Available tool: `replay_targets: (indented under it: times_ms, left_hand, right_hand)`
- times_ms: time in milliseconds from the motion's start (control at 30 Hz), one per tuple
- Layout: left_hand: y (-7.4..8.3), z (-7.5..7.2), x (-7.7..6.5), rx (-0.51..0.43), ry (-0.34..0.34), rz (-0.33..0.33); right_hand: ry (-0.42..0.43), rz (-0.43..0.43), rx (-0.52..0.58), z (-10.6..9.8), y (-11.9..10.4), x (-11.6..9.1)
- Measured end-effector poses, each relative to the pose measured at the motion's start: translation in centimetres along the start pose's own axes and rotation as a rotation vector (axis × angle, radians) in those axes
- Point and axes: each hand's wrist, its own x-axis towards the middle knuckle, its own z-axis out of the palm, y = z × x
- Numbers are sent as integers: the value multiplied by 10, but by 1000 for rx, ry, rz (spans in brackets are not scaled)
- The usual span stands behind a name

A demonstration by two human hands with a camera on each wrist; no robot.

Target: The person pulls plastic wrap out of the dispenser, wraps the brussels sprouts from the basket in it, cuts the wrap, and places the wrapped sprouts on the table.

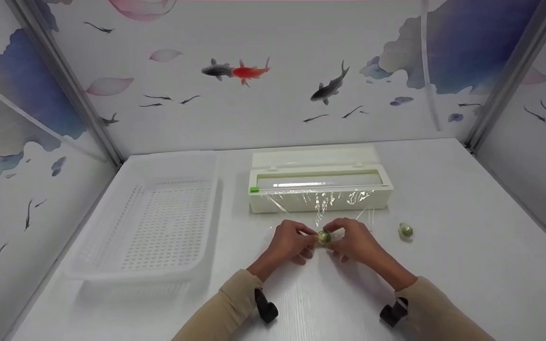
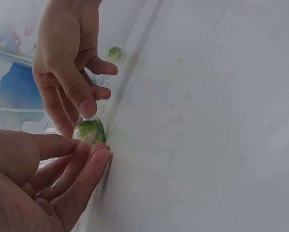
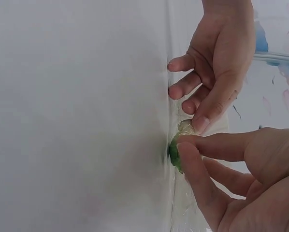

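Note:
Between the fingertips of both hands is a green Brussels sprout (image 1: 323, 237) in clear plastic wrap (image 2: 102, 107). My left hand (image 1: 292, 240) pinches it from the left, thumb and fingers at its base in the left wrist view. From the right, my right hand (image 1: 354, 240) holds it between thumb and index finger; the right wrist view shows them on the green leaves (image 3: 175, 153). The film runs from the sprout back to a cream wrap dispenser (image 1: 277, 204), whose lid stands raised. A second wrapped Brussels sprout (image 1: 406, 231) lies on the table beyond the right hand.
A white perforated basket (image 1: 210, 208) stands on the left of the white table (image 1: 453, 199). Printed panels with fish and leaves (image 1: 282, 28) enclose the back and sides. A green tab (image 1: 254, 189) sits at the dispenser's left corner.

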Motion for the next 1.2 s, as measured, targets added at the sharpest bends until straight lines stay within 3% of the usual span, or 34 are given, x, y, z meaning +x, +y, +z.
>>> replay_targets:
  times_ms: [667,1200]
  left_hand:
    - [4,6,6,7,-54,-7]
    - [9,2,12,41,-14,4]
  right_hand:
    - [34,-47,-40,2,2,9]
    - [30,-71,-96,-1,1,16]
